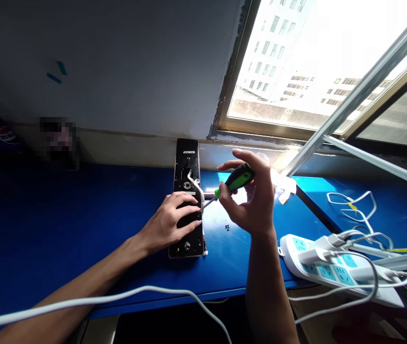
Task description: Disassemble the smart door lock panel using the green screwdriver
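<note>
A long black panel point(185, 160) with a white cable point(196, 185) along its face lies on the blue table. My left hand point(172, 217) rests flat on the panel, its fingers spread across the lower middle part. In my right hand point(255, 200) is a green and black screwdriver point(239, 180), gripped by the handle and tilted. The shaft slopes down to the left, and its tip meets the panel's right edge close to my left fingers. What the tip touches is too small to make out. Several small dark screws point(227, 228) lie on the table right of the panel.
A white power strip point(292, 267) with several plugs sits at the right table edge point(225, 294). A white cord point(142, 289) crosses the foreground. Metal bars point(332, 122) slant before the window. Crumpled clear plastic point(285, 186) lies behind my right hand. A dark Pepsi box point(2, 138) stands far left.
</note>
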Demonstrator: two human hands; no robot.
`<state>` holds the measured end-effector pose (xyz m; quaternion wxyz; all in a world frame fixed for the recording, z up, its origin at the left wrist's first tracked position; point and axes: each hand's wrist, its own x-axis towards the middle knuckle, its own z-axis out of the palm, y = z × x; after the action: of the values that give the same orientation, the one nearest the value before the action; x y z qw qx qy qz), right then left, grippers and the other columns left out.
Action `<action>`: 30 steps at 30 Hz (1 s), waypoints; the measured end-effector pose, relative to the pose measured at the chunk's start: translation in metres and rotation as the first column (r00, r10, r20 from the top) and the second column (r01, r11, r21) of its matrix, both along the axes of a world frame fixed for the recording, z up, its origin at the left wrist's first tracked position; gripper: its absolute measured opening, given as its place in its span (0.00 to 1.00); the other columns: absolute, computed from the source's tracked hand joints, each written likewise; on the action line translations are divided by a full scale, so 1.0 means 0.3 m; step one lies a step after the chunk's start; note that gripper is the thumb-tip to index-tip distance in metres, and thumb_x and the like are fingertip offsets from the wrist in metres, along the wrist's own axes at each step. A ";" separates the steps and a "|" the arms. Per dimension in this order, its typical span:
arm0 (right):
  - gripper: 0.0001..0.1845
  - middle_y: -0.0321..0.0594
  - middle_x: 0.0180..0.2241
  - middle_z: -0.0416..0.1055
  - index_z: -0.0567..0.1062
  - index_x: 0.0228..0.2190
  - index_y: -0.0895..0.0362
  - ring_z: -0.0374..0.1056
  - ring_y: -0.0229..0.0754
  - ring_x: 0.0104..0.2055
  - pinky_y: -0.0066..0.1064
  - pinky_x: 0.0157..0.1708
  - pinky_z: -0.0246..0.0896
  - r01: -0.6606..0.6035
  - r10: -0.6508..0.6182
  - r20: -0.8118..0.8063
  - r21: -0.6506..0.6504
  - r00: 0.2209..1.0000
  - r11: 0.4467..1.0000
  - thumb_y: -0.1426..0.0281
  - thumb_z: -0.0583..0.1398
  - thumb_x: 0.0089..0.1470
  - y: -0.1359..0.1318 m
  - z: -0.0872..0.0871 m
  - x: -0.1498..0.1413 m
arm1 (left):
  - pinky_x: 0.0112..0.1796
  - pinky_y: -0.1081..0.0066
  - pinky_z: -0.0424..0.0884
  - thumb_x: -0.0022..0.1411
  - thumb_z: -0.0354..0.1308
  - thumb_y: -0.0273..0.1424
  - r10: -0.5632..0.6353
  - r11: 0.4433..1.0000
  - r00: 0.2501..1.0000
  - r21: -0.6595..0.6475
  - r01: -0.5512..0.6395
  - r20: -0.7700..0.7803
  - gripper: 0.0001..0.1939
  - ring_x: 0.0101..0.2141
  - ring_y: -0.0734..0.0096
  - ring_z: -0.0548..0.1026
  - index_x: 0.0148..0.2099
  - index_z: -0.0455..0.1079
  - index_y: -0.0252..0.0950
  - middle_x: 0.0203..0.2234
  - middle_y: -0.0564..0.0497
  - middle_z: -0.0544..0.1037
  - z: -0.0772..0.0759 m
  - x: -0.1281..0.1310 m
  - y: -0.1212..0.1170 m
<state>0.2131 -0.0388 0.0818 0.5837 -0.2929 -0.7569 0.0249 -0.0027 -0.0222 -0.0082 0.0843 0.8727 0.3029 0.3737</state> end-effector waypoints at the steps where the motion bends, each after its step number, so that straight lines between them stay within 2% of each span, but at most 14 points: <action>1: 0.33 0.39 0.45 0.76 0.67 0.59 0.47 0.75 0.40 0.36 0.33 0.28 0.73 0.000 0.000 -0.015 0.008 1.000 1.000 0.78 0.63 0.53 0.000 -0.001 -0.001 | 0.57 0.49 0.72 0.69 0.65 0.32 0.005 1.000 0.999 0.023 -0.006 0.033 0.09 0.57 0.52 0.74 0.51 0.79 0.38 0.50 0.44 0.81 -0.006 0.007 0.001; 4: 0.33 0.39 0.45 0.77 0.67 0.59 0.47 0.77 0.42 0.40 0.36 0.33 0.76 0.010 -0.009 -0.040 0.028 0.999 1.000 0.79 0.63 0.53 0.001 -0.002 0.002 | 0.53 0.51 0.74 0.70 0.64 0.28 0.012 0.997 0.994 0.071 -0.020 0.113 0.04 0.53 0.54 0.76 0.45 0.79 0.36 0.42 0.46 0.83 -0.020 0.018 0.004; 6: 0.33 0.39 0.44 0.77 0.67 0.58 0.47 0.78 0.43 0.40 0.38 0.34 0.78 0.039 -0.036 -0.052 0.057 0.998 0.998 0.79 0.63 0.53 0.004 -0.003 0.011 | 0.52 0.53 0.76 0.69 0.64 0.27 0.007 0.997 0.990 0.074 -0.018 0.138 0.03 0.52 0.55 0.76 0.44 0.79 0.35 0.40 0.46 0.83 -0.020 0.015 0.005; 9: 0.32 0.38 0.42 0.78 0.68 0.57 0.47 0.77 0.42 0.35 0.37 0.31 0.76 0.095 -0.092 -0.039 0.086 0.995 0.992 0.78 0.63 0.52 0.009 0.001 0.033 | 0.51 0.55 0.77 0.69 0.64 0.26 -0.009 0.997 0.987 0.082 -0.004 0.161 0.04 0.51 0.57 0.75 0.45 0.80 0.35 0.41 0.45 0.82 -0.003 0.005 0.007; 11: 0.30 0.38 0.41 0.78 0.69 0.56 0.48 0.74 0.40 0.31 0.35 0.27 0.74 0.136 -0.136 0.000 0.060 0.991 0.989 0.78 0.63 0.53 0.010 0.005 0.046 | 0.50 0.58 0.77 0.70 0.63 0.25 -0.033 0.996 0.989 0.085 0.020 0.144 0.05 0.50 0.58 0.76 0.46 0.80 0.35 0.41 0.45 0.82 0.020 0.000 0.010; 13: 0.28 0.37 0.41 0.78 0.69 0.56 0.49 0.70 0.37 0.28 0.33 0.25 0.71 0.175 -0.176 0.043 0.025 0.983 0.984 0.78 0.62 0.54 0.009 0.009 0.057 | 0.47 0.62 0.78 0.71 0.61 0.25 -0.095 0.994 0.992 0.051 0.091 0.083 0.07 0.46 0.62 0.78 0.47 0.80 0.35 0.42 0.45 0.82 0.052 -0.001 0.016; 16: 0.27 0.37 0.41 0.77 0.70 0.56 0.51 0.67 0.34 0.27 0.31 0.26 0.70 0.211 -0.207 0.114 -0.024 0.972 0.977 0.78 0.61 0.56 0.011 0.013 0.073 | 0.42 0.69 0.77 0.72 0.59 0.24 -0.236 0.970 0.968 -0.075 0.230 -0.083 0.09 0.41 0.67 0.81 0.49 0.80 0.35 0.42 0.47 0.83 0.113 0.018 0.033; 18: 0.26 0.36 0.40 0.77 0.71 0.55 0.52 0.66 0.34 0.26 0.31 0.27 0.70 0.238 -0.226 0.159 -0.057 0.961 0.970 0.77 0.61 0.56 0.017 0.013 0.089 | 0.39 0.69 0.75 0.71 0.59 0.23 -0.248 0.967 0.941 -0.114 0.227 -0.231 0.09 0.39 0.67 0.81 0.47 0.80 0.35 0.40 0.47 0.82 0.157 0.049 0.049; 22: 0.26 0.36 0.38 0.77 0.72 0.55 0.51 0.67 0.35 0.27 0.32 0.30 0.71 0.310 -0.280 0.197 -0.143 0.940 0.940 0.76 0.61 0.55 0.029 0.008 0.137 | 0.35 0.71 0.71 0.66 0.61 0.19 -0.262 0.964 0.879 -0.142 0.223 -0.399 0.09 0.34 0.67 0.80 0.41 0.81 0.34 0.36 0.48 0.82 0.225 0.142 0.091; 26: 0.27 0.35 0.37 0.77 0.73 0.55 0.52 0.68 0.35 0.27 0.32 0.33 0.71 0.344 -0.301 0.199 -0.235 0.932 0.909 0.75 0.62 0.53 0.030 0.004 0.187 | 0.32 0.70 0.67 0.62 0.61 0.19 -0.269 0.962 0.782 -0.197 0.189 -0.563 0.09 0.30 0.66 0.77 0.33 0.79 0.35 0.29 0.48 0.80 0.239 0.236 0.130; 30: 0.29 0.34 0.36 0.76 0.73 0.56 0.51 0.68 0.35 0.29 0.31 0.32 0.69 0.302 -0.244 0.200 -0.355 0.949 0.885 0.75 0.62 0.53 0.022 -0.001 0.222 | 0.31 0.68 0.64 0.59 0.59 0.17 -0.264 0.964 0.734 -0.200 0.175 -0.625 0.11 0.32 0.63 0.77 0.30 0.77 0.35 0.28 0.48 0.79 0.203 0.299 0.149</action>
<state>0.2797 -0.0323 0.0816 0.4549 -0.5056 -0.7301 0.0668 0.0870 0.0225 0.0526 0.0740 0.9699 0.2313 0.0170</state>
